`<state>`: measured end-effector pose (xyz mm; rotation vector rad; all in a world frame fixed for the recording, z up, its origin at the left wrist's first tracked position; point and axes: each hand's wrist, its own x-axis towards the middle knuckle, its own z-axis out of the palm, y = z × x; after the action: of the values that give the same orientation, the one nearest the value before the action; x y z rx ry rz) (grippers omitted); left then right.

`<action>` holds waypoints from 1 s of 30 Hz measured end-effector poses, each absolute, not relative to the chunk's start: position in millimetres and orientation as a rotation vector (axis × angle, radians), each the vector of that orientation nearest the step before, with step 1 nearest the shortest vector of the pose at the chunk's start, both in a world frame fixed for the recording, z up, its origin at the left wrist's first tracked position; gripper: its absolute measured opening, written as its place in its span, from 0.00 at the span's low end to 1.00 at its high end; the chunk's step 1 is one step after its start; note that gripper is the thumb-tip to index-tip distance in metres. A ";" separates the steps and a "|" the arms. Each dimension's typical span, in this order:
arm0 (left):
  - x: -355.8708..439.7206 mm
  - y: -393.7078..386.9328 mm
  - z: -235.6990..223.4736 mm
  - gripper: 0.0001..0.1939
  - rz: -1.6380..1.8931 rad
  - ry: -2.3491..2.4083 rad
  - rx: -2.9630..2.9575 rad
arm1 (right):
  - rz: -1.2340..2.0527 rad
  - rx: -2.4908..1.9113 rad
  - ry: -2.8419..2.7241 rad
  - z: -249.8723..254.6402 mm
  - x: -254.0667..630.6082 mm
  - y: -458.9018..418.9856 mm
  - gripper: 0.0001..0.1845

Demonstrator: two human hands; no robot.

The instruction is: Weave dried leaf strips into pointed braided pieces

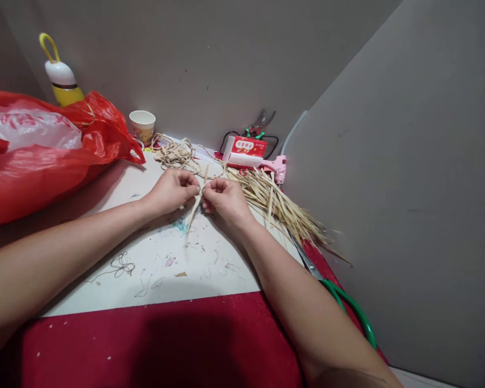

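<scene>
My left hand (pixel 173 188) and my right hand (pixel 227 201) meet over the white board, fingertips nearly touching. Between them runs a pale, flat straw strip (pixel 193 212), its ends sticking out above and below the fingers. Both hands are closed in a pinch on it; the exact spot under the fingertips is hidden. Just behind my left hand lies a loose heap of twisted straw cord (pixel 175 155). To the right of my right hand spreads a bundle of dry straw strips (pixel 289 211).
The white board (pixel 153 293) rests on red cloth (pixel 105 350). Green-handled scissors (pixel 361 315) lie beside my right forearm. Along the back are a paper cup (pixel 143 126), a red box (pixel 246 146) and a pink glue gun (pixel 280 168). A red plastic bag (pixel 44 172) and a bottle (pixel 62 81) stand left.
</scene>
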<state>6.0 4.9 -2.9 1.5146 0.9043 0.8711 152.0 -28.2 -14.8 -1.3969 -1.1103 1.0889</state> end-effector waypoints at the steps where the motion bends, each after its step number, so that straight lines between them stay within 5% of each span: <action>1: 6.1 4.8 -2.5 0.05 0.896 0.892 1.477 | 1.111 -1.388 -1.085 -14.0 152.7 -28.1 0.07; 13: 1.8 17.8 -2.1 0.06 0.769 0.699 0.992 | 1.238 -1.227 -0.972 -15.6 153.8 -25.7 0.09; 30: -4.0 12.7 7.1 0.08 0.561 0.572 1.032 | 1.360 -1.007 -0.697 -8.5 171.7 -18.7 0.10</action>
<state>-4.0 12.7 7.1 1.0321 0.5718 0.5608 171.7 -18.7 -8.5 -1.0067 -0.6975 1.3604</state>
